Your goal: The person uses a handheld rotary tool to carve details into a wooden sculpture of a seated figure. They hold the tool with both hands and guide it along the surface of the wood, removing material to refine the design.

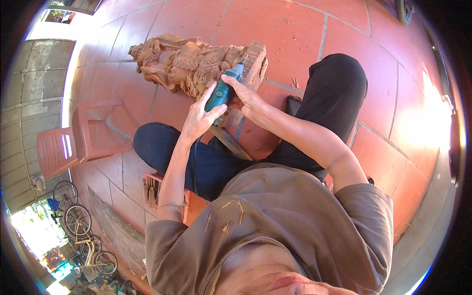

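Note:
A green rotary tool with a grey nose is held between my two hands. My left hand is closed round its rear part, the thumb lying across the body. My right hand grips it nearer the nose, thumb along the top; its other fingers are mostly hidden. Beyond the tool a carved wooden statue lies on its side, its blocky base to the right. The thin bit points at this base; whether it touches the wood I cannot tell.
Red floor tiles carry scattered wood shavings. A wooden bar lies between my legs. To the left stand a pinkish plastic chair and a box of tools beside my knee. Bicycles stand farther off at lower left.

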`<state>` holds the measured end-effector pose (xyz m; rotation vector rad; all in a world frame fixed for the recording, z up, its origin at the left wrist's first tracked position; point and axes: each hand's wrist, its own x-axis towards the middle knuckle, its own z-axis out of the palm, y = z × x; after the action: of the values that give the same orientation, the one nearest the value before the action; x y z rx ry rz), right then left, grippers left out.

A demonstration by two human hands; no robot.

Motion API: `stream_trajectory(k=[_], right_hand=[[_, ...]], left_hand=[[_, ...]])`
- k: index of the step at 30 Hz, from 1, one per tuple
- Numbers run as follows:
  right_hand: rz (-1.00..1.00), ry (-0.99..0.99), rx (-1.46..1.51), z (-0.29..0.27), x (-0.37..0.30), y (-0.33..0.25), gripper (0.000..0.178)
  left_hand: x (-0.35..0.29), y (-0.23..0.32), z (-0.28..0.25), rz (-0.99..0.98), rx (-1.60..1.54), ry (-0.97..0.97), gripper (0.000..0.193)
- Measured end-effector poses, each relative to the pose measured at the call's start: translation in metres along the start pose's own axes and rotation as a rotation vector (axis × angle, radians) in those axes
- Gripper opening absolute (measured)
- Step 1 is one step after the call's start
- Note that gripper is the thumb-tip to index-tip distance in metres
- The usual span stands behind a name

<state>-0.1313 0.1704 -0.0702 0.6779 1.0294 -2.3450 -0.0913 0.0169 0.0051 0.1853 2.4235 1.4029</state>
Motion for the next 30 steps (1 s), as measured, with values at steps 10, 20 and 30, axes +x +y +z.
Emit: stream_trajectory(k=[10,20,30], right_hand=[[0.014,-0.029,-0.028,0.004,-0.001,-0.009,0.053],[-0.020,-0.021,0.067,0.005,-0.012,-0.027,0.052],[-0.014,-0.001,0.044,-0.006,-0.010,-0.022,0.049]], left_hand=[[0.002,-0.001,0.002,0.033,0.040,0.055,0.075],[0.022,0.022,-0.008,0.113,0.136,-0.054,0.077],[0.017,0.008,0.006,0.057,0.004,-0.034,0.076]])
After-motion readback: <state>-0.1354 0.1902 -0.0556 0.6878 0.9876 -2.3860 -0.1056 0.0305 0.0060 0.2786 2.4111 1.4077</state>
